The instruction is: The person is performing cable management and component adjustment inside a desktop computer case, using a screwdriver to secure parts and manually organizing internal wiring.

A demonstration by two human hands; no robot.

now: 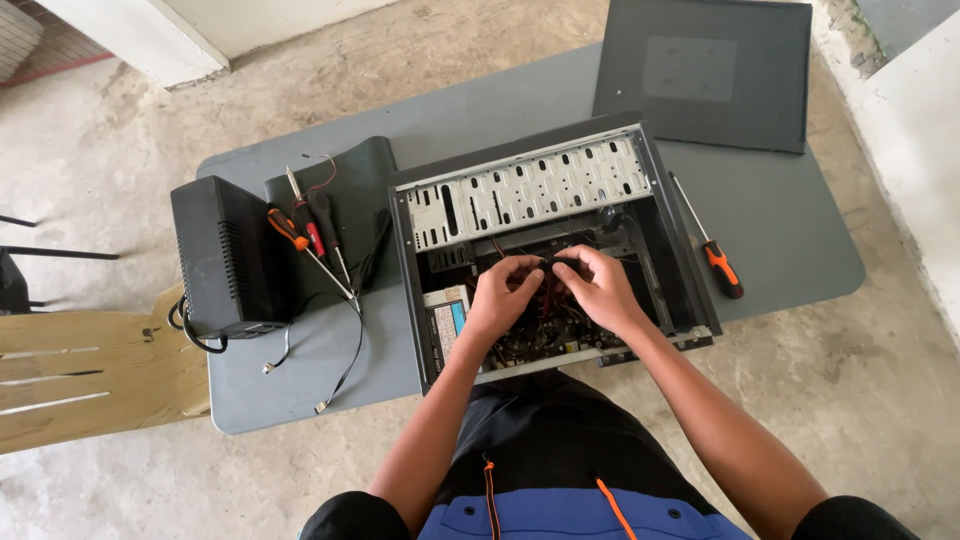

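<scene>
Fingers of our left hand [497, 297] and right hand [598, 288] pinch a soft bundle of red and black wires [548, 290], best gripped near its plug, inside the open computer case [545, 245], a screwdriver [708, 240] at three o'clock.

— What sits on your grey rounded bench [780, 220]?

— Your open black metal computer case [545, 250] in the middle, its flat dark side panel [705, 72] behind, an orange-handled screwdriver [712, 245] right, and a black box-shaped power unit [222, 258] beside a dark tool mat [360, 185] left.
</scene>
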